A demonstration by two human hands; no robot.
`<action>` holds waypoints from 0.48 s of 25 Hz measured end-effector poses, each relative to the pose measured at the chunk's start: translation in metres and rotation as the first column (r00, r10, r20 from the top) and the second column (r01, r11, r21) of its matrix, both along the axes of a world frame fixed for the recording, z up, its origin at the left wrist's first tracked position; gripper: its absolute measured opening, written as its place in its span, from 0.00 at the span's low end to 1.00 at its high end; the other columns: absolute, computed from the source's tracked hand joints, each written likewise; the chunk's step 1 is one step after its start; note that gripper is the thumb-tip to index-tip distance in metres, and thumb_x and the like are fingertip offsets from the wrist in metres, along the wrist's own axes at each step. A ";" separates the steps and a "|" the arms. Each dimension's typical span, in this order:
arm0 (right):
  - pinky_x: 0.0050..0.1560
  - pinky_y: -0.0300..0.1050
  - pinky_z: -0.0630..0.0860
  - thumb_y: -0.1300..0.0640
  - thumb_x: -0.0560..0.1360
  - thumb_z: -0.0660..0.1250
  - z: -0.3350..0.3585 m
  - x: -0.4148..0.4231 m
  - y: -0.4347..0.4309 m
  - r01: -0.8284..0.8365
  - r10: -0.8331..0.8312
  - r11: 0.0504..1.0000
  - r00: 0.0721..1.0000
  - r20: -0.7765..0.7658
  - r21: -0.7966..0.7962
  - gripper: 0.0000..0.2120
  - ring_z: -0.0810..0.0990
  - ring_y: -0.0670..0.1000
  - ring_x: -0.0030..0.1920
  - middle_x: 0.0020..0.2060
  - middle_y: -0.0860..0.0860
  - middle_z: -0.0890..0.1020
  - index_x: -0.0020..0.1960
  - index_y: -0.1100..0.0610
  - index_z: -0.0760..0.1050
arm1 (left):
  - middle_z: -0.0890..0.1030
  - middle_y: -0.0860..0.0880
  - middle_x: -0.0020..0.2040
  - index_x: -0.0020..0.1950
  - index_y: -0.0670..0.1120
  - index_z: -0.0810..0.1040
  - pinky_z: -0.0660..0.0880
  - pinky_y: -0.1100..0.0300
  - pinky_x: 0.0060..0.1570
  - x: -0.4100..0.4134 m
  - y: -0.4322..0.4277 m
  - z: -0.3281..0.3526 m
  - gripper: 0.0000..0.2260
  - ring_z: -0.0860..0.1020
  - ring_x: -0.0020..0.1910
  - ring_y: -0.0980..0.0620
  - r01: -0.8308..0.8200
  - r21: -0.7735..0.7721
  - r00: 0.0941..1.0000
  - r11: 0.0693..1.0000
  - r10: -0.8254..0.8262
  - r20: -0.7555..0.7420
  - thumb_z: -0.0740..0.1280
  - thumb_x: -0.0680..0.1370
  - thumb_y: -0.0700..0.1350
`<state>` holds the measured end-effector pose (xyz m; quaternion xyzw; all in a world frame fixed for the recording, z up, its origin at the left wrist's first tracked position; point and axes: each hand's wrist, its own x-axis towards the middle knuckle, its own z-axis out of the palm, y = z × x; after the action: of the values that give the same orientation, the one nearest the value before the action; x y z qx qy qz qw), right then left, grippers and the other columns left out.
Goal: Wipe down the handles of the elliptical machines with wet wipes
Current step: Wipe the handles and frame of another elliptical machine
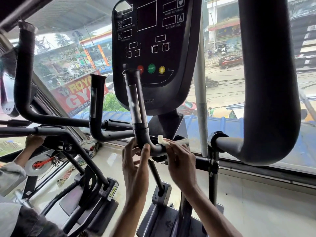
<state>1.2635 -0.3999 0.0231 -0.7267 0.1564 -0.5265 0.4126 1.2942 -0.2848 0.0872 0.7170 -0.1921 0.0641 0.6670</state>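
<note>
The handles of the elliptical machines line up across the view. At far left stands a curved black handle (23, 74) of the neighbouring machine, and below it another person's hand (34, 141) grips a bar. Next comes a short upright handle (96, 100). In the middle the centre handle (136, 106) rises in front of the dark console (153, 48). The left hand (135, 161) curls round its lower bend, thumb in front and fingers behind. Just to the right, the right hand (181, 161) holds a white wet wipe (162, 141) wrapped against the horizontal part of the same handle. Further right hangs a thick padded handle (270, 82) before the window (222, 74).
</note>
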 end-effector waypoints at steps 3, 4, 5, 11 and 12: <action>0.61 0.35 0.76 0.60 0.82 0.67 0.006 -0.008 0.027 -0.026 0.031 0.998 0.996 0.082 -0.063 0.11 0.82 0.45 0.58 0.59 0.45 0.86 0.62 0.56 0.84 | 0.83 0.56 0.54 0.57 0.59 0.79 0.74 0.61 0.51 0.002 -0.001 0.002 0.08 0.80 0.53 0.57 -0.064 -0.072 0.995 0.995 0.069 0.067 0.67 0.78 0.53; 0.60 0.35 0.76 0.60 0.82 0.68 0.000 -0.007 0.024 -0.002 0.009 0.996 0.997 0.078 -0.088 0.11 0.82 0.46 0.58 0.60 0.46 0.85 0.62 0.58 0.84 | 0.83 0.55 0.52 0.56 0.58 0.80 0.75 0.57 0.51 0.003 -0.001 0.003 0.08 0.81 0.51 0.56 -0.068 -0.079 0.995 0.995 0.073 0.072 0.68 0.77 0.51; 0.60 0.38 0.77 0.60 0.82 0.68 -0.008 -0.006 0.017 0.022 -0.016 0.995 0.998 0.065 -0.101 0.11 0.82 0.47 0.57 0.61 0.46 0.85 0.62 0.59 0.84 | 0.84 0.55 0.51 0.55 0.58 0.80 0.75 0.55 0.50 0.003 0.000 0.003 0.07 0.81 0.50 0.57 -0.068 -0.072 0.994 0.995 0.073 0.076 0.68 0.77 0.51; 0.56 0.47 0.81 0.59 0.81 0.68 0.007 -0.004 0.029 0.046 -0.046 0.999 0.997 0.056 0.002 0.10 0.83 0.46 0.57 0.58 0.46 0.86 0.60 0.57 0.85 | 0.83 0.55 0.47 0.48 0.54 0.81 0.70 0.58 0.45 0.004 0.002 0.007 0.01 0.79 0.45 0.64 -0.064 -0.037 0.993 0.997 0.067 0.092 0.71 0.78 0.47; 0.55 0.45 0.81 0.59 0.81 0.68 0.015 -0.005 0.040 0.028 -0.029 1.000 0.997 0.071 0.008 0.11 0.82 0.46 0.57 0.58 0.47 0.86 0.61 0.57 0.85 | 0.83 0.53 0.48 0.48 0.52 0.81 0.70 0.59 0.45 0.004 0.002 0.008 0.00 0.79 0.45 0.64 -0.060 -0.031 0.994 0.998 0.063 0.091 0.70 0.78 0.48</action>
<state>1.2585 -0.3600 0.0385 -0.7038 0.1536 -0.5573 0.4129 1.2985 -0.2825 0.0950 0.7093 -0.1996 0.1205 0.6652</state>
